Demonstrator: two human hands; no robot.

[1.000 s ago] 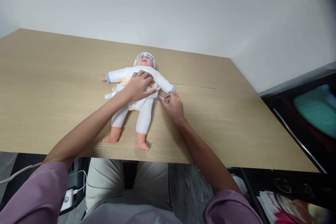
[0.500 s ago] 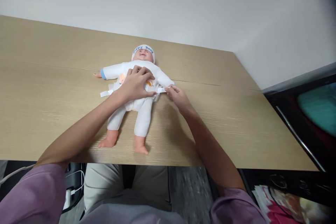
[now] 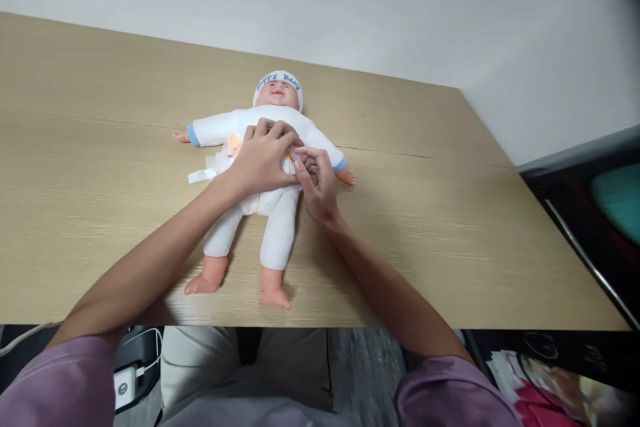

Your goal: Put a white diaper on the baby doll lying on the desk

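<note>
A baby doll (image 3: 277, 113) in a white suit and a "Happy Baby" cap lies on its back, feet towards me. Around its hips is a white diaper (image 3: 257, 203) with a printed front. My left hand (image 3: 263, 157) holds the diaper's front at the waist, fingers bent and thumb apart. Close against its fingertips, my right hand (image 3: 317, 180) pinches the diaper's right-side tape tab, mostly hidden by the fingers, over the front. On the left, the other tape tab (image 3: 201, 175) sticks out unfastened over the table.
The doll is on a wooden table (image 3: 425, 233) with a seam across it, against a pale wall (image 3: 320, 7). At right stands a dark object with a teal panel (image 3: 620, 197). Below the table edge are a white device with a cable (image 3: 125, 387) and colourful packaging (image 3: 540, 387).
My right hand has moved left and inward, bringing the right-side tab from stretched out beside the hip to the diaper's front. The left hand stays on the diaper. The view has shifted slightly.
</note>
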